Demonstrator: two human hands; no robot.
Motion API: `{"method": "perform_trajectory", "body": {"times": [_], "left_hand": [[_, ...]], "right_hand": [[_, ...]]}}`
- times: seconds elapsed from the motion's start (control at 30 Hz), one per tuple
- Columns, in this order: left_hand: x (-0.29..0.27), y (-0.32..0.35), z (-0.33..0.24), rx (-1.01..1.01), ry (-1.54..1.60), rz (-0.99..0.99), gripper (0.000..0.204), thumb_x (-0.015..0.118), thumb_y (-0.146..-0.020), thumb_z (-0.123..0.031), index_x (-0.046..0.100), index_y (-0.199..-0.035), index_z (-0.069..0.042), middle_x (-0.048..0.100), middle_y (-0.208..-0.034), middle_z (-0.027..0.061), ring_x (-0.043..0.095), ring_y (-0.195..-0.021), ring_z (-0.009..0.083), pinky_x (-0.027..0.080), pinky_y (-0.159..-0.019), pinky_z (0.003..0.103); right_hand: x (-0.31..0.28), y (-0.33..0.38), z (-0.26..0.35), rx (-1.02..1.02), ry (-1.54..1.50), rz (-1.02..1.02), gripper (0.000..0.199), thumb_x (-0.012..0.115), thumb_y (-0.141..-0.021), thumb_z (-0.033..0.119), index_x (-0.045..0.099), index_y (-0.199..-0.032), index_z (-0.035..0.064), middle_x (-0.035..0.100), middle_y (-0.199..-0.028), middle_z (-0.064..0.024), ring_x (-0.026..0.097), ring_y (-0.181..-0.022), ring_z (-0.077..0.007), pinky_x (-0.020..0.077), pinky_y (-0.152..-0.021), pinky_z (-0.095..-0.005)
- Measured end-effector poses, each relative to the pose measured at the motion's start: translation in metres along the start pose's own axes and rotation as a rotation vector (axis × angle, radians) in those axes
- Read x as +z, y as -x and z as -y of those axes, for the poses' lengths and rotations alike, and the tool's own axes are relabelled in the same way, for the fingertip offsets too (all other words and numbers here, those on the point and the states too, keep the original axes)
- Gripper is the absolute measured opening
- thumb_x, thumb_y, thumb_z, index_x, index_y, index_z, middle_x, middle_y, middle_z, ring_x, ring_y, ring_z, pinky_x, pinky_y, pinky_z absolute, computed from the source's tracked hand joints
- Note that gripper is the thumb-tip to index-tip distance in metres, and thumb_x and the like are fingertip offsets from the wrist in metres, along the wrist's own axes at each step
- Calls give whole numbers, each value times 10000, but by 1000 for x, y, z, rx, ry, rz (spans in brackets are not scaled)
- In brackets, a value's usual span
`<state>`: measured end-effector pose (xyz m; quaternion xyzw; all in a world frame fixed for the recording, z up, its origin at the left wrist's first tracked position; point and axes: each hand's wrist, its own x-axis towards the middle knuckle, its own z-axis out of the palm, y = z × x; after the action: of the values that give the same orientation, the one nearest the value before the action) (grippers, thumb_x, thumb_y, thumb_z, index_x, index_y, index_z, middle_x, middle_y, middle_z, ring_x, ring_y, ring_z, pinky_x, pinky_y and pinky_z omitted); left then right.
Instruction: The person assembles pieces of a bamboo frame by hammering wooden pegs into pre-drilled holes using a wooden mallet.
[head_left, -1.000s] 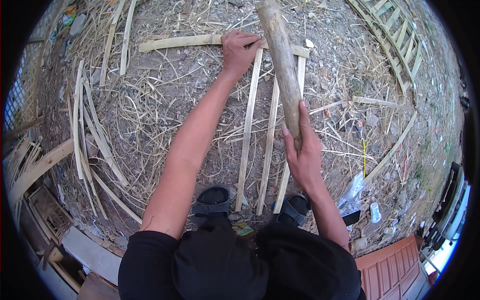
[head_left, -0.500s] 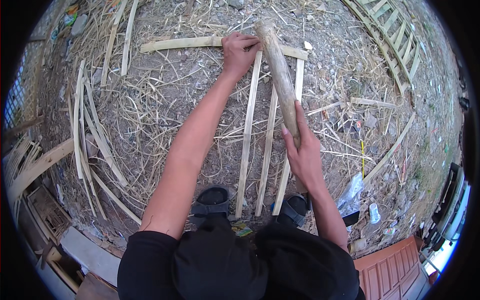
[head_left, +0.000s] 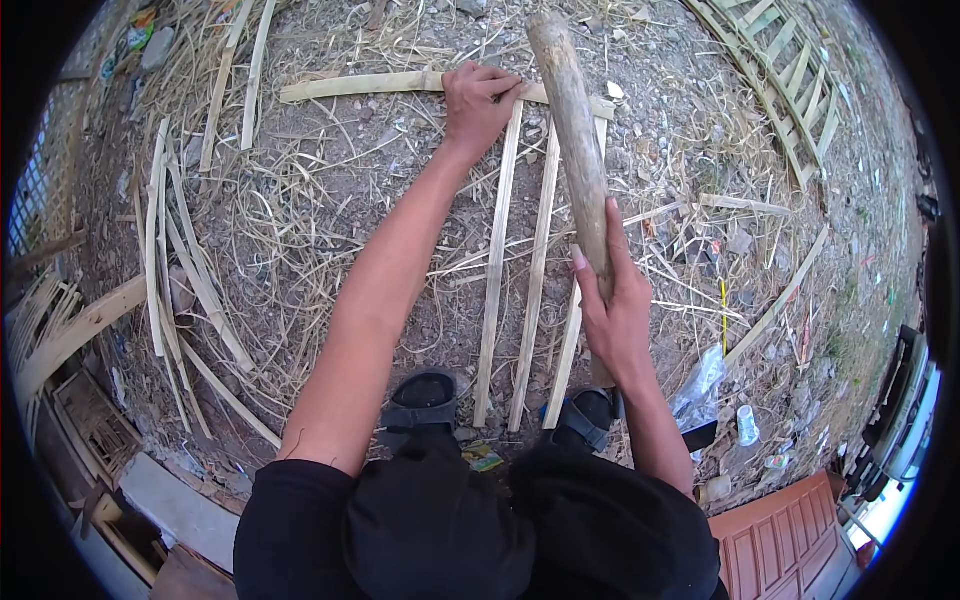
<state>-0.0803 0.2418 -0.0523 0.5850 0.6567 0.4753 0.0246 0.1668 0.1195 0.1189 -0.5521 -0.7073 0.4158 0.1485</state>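
Since a second ago your wooden club (head_left: 575,140) has swung down a little toward the crosswise bamboo slat (head_left: 380,84), while your left hand (head_left: 480,100) has stayed put. Your right hand (head_left: 615,300) is clenched round the club's lower end; its thick head hangs just above the joint where the crosswise slat meets the upright slats (head_left: 530,270). Your left hand lies flat, fingers spread, pressing that joint — grasping nothing. Three upright slats lie side by side from the crosswise one back to your sandals (head_left: 425,400), so I judge the frame only begun: one cross piece laid at the far end, none at the near end. You work on bare ground (head_left: 330,220) littered with dry shavings — loose strips (head_left: 190,270) lie to your left, a finished lattice panel (head_left: 790,80) far right.
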Motion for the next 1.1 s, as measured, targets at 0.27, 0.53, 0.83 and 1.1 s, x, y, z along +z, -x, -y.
{"method": "perform_trajectory", "body": {"times": [0.27,0.53,0.83,1.1], "left_hand": [[3,3,5,84,-53,-60,71,821,-806,-181,807,-855,-132,743,-876,-35,617,-884,208,377,-864,389],[4,3,0,42,-42,-21,79,801,-805,-131,815,-882,-120,747,-871,-20,629,-891,204,387,-878,387],[1,3,-1,21,-36,-14,77,800,-794,-128,809,-865,-101,750,-869,-10,629,-889,208,394,-878,382],[2,5,1,25,-39,-16,110,823,-792,-166,817,-888,-112,746,-862,-11,620,-899,207,394,-895,378]], "right_hand": [[4,4,-4,-138,39,-35,718,625,-998,137,285,-1628,180,689,-1094,-276,717,-950,-386,551,-812,-448],[5,4,-6,-337,-5,-212,702,629,-1001,151,301,-1621,177,684,-1138,-280,715,-979,-394,550,-837,-443],[1,6,3,-194,-12,-72,736,631,-993,135,267,-1631,164,684,-1103,-283,716,-965,-400,556,-828,-453],[7,0,-10,-111,97,-23,725,632,-990,138,283,-1625,168,678,-1163,-292,717,-981,-425,569,-806,-465]]}}
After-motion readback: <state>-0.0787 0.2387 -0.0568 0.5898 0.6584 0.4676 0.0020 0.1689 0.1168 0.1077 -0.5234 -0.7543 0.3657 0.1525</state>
